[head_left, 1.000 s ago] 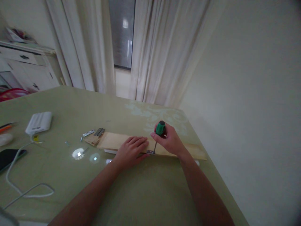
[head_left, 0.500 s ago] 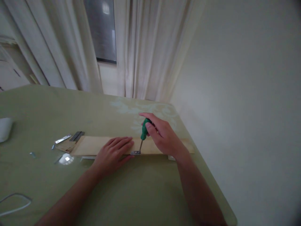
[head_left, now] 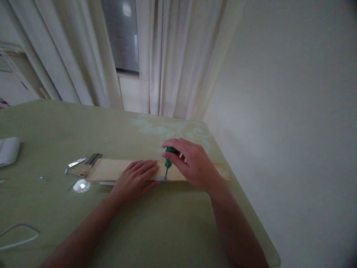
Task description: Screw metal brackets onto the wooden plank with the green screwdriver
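My right hand (head_left: 192, 162) grips a screwdriver (head_left: 168, 162) by its green handle. The shaft points down, its tip at the right end of a small metal plate (head_left: 161, 179). That plate lies on the near edge of a long pale wooden board (head_left: 107, 170). Flat on the board, just left of the plate, rests my left hand (head_left: 136, 176), fingers stretched out and thumb along the near edge by the plate. Whether a screw sits under the tip is too small to tell.
Left of the board lie a shiny metal strip (head_left: 77, 161), a dark grey hinge-like piece (head_left: 93, 159) and a small screw-like piece (head_left: 42, 179). A white object (head_left: 9, 150) and a white cable (head_left: 21, 226) are farther left. The green table (head_left: 156, 230) meets a wall at right.
My right hand has shifted its hold on the screwdriver, its fingers now curled over the handle's top, and the handle stands more upright. My left hand stays on the board.
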Action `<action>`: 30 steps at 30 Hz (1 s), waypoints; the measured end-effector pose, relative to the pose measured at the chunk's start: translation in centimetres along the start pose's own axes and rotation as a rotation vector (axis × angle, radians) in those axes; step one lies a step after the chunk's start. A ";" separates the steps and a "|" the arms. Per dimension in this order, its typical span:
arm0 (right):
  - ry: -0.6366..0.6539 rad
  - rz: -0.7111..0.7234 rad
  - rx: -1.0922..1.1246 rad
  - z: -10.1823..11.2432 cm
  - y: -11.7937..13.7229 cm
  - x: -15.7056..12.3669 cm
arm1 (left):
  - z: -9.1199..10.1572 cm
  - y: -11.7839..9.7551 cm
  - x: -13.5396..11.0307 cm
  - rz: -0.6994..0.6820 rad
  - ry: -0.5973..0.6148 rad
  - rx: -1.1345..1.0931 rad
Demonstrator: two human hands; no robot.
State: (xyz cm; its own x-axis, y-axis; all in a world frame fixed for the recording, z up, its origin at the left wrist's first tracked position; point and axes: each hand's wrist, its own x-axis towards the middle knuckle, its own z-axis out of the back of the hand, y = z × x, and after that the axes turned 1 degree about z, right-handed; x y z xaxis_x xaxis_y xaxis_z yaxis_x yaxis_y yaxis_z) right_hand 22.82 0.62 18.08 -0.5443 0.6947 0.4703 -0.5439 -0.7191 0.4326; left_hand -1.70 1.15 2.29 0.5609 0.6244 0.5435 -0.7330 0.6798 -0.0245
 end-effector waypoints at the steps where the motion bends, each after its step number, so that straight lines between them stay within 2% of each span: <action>1: 0.000 -0.015 -0.034 0.0 0.2 -0.1 | 0.0 0.0 0.0 -0.002 0.000 0.002; 5: 0.073 -0.046 -0.153 0.3 1.1 -0.5 | 0.0 0.0 0.1 -0.010 -0.010 -0.005; 10: 0.128 -0.027 -0.125 0.8 1.7 -1.0 | -0.1 -0.1 0.1 0.011 -0.007 -0.041; 16: 0.118 0.046 -0.045 0.8 1.4 -0.9 | 0.0 -0.3 0.2 0.017 -0.013 -0.055; 30: 0.027 0.084 -0.151 0.5 1.0 -1.1 | -0.1 -0.4 0.2 0.022 0.004 -0.075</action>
State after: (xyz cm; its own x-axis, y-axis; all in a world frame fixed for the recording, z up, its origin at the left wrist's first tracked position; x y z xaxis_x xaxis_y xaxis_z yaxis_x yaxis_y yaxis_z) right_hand 23.15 -0.91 18.37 -0.6078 0.6342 0.4779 -0.5844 -0.7647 0.2715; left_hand -1.24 1.01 2.34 0.5470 0.6409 0.5385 -0.7140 0.6930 -0.0994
